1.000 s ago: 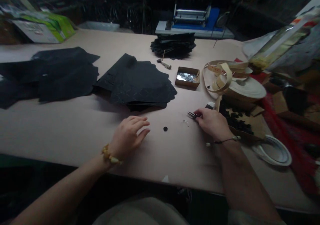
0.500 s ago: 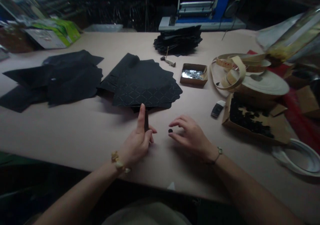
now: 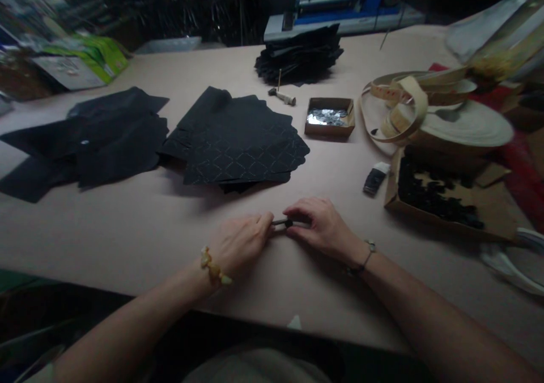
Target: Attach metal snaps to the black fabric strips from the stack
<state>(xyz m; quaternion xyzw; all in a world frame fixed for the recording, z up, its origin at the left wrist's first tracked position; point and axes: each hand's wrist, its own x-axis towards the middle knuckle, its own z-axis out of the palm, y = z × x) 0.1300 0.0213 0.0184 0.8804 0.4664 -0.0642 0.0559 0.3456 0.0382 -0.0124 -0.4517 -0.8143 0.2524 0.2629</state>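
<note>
My left hand (image 3: 250, 233) is closed on a thin dark tool (image 3: 278, 222), whose narrow end points right from the fingertips. That end meets a small round black piece (image 3: 289, 223) on or just above the table. Thumb and fingers of my right hand (image 3: 318, 224) curve around the black piece from the right; the thumb tip and forefinger are apart, with the piece at the gap between them. Beyond both hands lie fanned black fabric pieces (image 3: 242, 139) with a diamond pattern along the near edge.
Dark fabric (image 3: 119, 139) lies at the left, a black stack (image 3: 300, 54) at the back. A small box of shiny pieces (image 3: 329, 131), a tape roll (image 3: 467, 125), a box of black pieces (image 3: 442, 218) and a small black-and-white object (image 3: 376, 179) stand on the right.
My left hand has turned palm down and moved right, bringing the dark tool from upright to the black piece. My right hand stays around the piece. The camera view has shifted slightly.
</note>
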